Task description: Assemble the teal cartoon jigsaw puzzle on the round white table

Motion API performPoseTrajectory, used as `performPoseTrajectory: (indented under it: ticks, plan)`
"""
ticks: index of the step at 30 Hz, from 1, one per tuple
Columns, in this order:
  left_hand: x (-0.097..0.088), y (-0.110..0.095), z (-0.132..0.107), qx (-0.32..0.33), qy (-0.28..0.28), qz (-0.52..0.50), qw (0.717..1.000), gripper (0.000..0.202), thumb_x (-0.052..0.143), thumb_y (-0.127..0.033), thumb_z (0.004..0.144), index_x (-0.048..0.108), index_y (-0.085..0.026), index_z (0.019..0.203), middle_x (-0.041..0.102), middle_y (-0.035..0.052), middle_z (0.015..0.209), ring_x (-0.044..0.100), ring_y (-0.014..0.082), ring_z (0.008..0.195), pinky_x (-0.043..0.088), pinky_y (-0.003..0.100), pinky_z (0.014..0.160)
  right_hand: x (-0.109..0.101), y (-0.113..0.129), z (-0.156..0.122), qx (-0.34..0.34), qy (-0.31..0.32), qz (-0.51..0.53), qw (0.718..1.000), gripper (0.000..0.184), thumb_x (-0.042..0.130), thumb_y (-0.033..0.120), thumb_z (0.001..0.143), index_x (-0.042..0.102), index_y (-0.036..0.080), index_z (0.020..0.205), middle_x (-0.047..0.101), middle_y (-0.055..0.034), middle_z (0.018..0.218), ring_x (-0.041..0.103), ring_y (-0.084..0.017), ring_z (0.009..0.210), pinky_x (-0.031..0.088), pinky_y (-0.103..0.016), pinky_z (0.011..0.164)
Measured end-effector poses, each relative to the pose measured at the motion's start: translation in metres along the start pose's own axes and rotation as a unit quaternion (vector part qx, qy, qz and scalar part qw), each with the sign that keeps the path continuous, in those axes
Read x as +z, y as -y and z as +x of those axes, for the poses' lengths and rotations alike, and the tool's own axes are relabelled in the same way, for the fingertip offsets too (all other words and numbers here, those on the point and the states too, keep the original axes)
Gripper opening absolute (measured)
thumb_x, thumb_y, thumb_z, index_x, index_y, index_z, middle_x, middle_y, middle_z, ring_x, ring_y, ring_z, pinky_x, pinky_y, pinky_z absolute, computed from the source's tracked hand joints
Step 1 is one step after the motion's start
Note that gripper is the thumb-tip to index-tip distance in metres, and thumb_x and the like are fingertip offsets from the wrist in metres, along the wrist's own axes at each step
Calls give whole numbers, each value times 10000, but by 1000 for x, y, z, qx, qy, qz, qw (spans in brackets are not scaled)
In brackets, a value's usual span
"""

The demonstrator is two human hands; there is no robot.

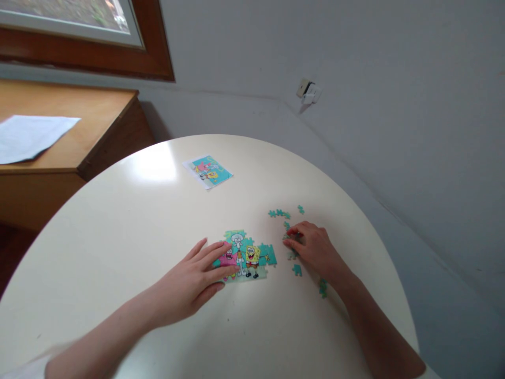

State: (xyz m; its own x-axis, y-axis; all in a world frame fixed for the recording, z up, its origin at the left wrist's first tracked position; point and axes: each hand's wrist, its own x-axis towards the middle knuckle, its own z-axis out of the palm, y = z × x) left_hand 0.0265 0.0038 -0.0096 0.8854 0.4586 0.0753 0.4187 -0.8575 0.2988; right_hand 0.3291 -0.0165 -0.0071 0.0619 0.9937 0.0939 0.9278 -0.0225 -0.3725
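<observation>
A partly joined jigsaw puzzle [252, 258] with cartoon figures lies on the white table, its upper and right edges uneven. My left hand [201, 276] rests flat over the puzzle's left side, fingers spread, covering part of the pink figure. To the right of the puzzle, my right hand [310, 245] is pinched at the tabletop around a small puzzle piece [285, 236], mostly covered by the fingertips. Loose teal pieces lie about that hand: a short row [279, 213] beyond it, a single piece [297, 270] nearer me, and a green-teal one [323, 288] beside the wrist.
A printed picture [209, 171] of the same cartoon lies farther back on the round table [118, 221]. At the left stands a wooden cabinet [106, 116] with white paper [35, 137] on it. A wall socket [308, 91] with a plug sits beyond the table.
</observation>
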Motion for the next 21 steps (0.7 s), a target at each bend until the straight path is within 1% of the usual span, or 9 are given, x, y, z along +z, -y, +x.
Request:
performPoseTrajectory:
  ticks: [4, 7, 10, 14, 16, 19, 21]
  plan:
    - [0, 0, 0, 1, -9, -8, 1000, 378, 376, -257, 912, 446, -326, 1277, 370, 38, 1409, 313, 229, 1304, 228, 516, 1078, -1, 4, 1, 21, 11, 20, 1000, 99, 619, 234, 686, 609, 178, 767, 644, -55, 839, 581, -207, 827, 380, -367, 782]
    - [0, -1, 0, 2, -13, -10, 1000, 377, 382, -257, 911, 447, -323, 1277, 376, 39, 1405, 313, 226, 1304, 226, 516, 1079, -3, 6, 1, 49, 14, 58, 997, 134, 630, 239, 669, 599, 174, 783, 652, -43, 796, 597, -187, 759, 416, -339, 744]
    - [-1, -1, 1, 1, -11, -7, 1000, 378, 384, -259, 910, 445, -322, 1278, 382, 45, 1400, 314, 229, 1304, 235, 520, 1074, -5, 8, 0, 63, 15, 97, 993, 113, 618, 253, 677, 596, 186, 765, 661, -20, 737, 604, -167, 689, 440, -308, 697]
    - [-1, 0, 0, 3, -7, -6, 1000, 384, 374, -258, 912, 436, -326, 1284, 374, 41, 1406, 305, 232, 1309, 235, 526, 1072, -5, 8, -2, 57, 9, 138, 989, 88, 591, 273, 700, 604, 192, 732, 668, -14, 704, 607, -156, 656, 453, -285, 663]
    - [-1, 0, 0, 3, -6, -4, 1000, 385, 372, -258, 913, 434, -325, 1286, 369, 40, 1409, 301, 229, 1311, 233, 525, 1074, -4, 7, -2, 52, 3, 157, 986, 130, 571, 278, 714, 625, 187, 789, 669, -18, 707, 604, -153, 647, 455, -279, 645]
    - [-1, -1, 0, 2, -6, -2, 1000, 388, 377, -258, 912, 431, -326, 1290, 367, 39, 1410, 299, 224, 1312, 231, 516, 1078, -3, 8, -2, 37, 6, 182, 983, 253, 520, 277, 743, 653, 179, 935, 676, -28, 728, 593, -145, 632, 456, -274, 626]
    - [-1, -1, 0, 1, -8, -1, 1000, 388, 379, -257, 911, 434, -325, 1289, 369, 37, 1409, 296, 223, 1313, 229, 512, 1081, -4, 9, -2, 25, 9, 191, 981, 273, 494, 281, 752, 675, 174, 927, 687, -45, 772, 596, -150, 655, 456, -277, 630]
